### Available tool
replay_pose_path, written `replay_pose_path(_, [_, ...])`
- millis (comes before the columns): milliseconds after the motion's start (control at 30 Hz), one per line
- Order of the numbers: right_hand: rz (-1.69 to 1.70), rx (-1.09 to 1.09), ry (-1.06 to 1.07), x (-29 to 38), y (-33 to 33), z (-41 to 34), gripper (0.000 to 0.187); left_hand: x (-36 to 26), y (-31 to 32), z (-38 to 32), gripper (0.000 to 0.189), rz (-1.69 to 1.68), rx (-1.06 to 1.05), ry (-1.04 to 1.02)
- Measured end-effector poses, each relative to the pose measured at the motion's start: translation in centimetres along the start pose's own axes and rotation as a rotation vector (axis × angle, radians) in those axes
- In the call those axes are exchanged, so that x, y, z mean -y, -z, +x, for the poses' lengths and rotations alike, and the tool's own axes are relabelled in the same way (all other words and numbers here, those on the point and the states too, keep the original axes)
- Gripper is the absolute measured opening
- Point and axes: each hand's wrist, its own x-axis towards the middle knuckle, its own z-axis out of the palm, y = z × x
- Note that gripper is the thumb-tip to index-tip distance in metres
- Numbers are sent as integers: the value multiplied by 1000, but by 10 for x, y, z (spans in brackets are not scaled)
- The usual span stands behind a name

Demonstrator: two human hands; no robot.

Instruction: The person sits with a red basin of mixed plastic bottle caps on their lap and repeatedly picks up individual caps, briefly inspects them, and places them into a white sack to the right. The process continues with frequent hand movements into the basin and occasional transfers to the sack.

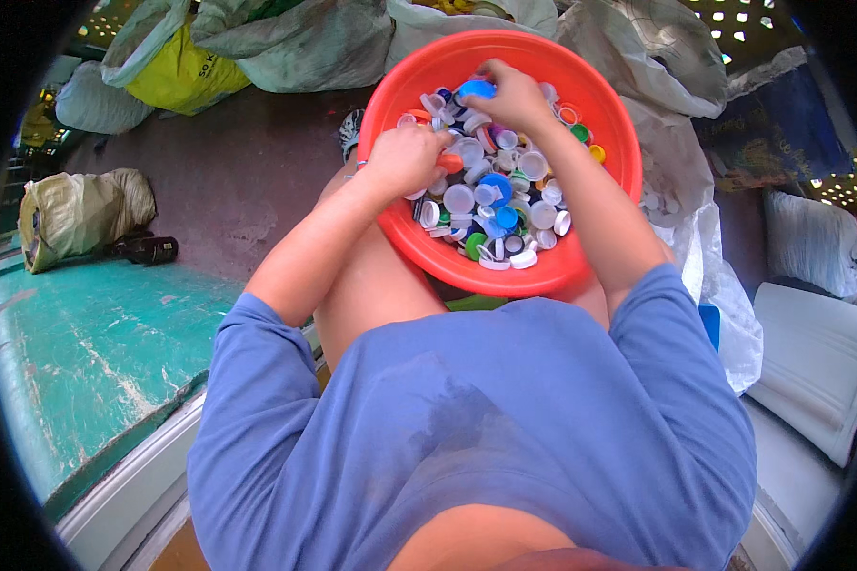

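A round red plastic basin (pixel 623 118) rests at my thighs, holding a heap of mixed plastic bottle caps (pixel 459 199), mostly white and clear, some blue, green, orange and yellow. My right hand (pixel 515 98) reaches to the far side of the heap, its fingers around a wide blue cap (pixel 477 89). Over the left side, my left hand (pixel 408 155) has its fingers bent down with an orange cap (pixel 450 163) at the fingertips; part of the grip is hidden. Near the heap's middle lie another blue cap (pixel 498 190) and a green cap (pixel 475 245).
Woven sacks (pixel 314 46) and a yellow bag (pixel 189 71) line the far side. Beside the basin at right hangs a translucent plastic bag (pixel 728 314). A dark brown bottle (pixel 143 249) lies by a rolled sack (pixel 78 214), near a green painted surface (pixel 114 342).
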Motion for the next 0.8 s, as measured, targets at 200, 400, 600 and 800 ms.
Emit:
replay_pose_path(200, [1833,199,-438,-54,62,-79,35,-55,-19,5,40,-74,-135,-226])
replay_pose_path(400, [1779,-132,-666,-74,74,-130,35,-66,-28,8,31,70,-108,-174])
replay_pose_path(600, [1922,-45,-756,-35,61,-167,33,-63,1,-11,23,-488,-83,22])
replay_pose_path(800, [1984,110,-559,19,52,-171,35,-120,7,-18,20,-588,-695,-176])
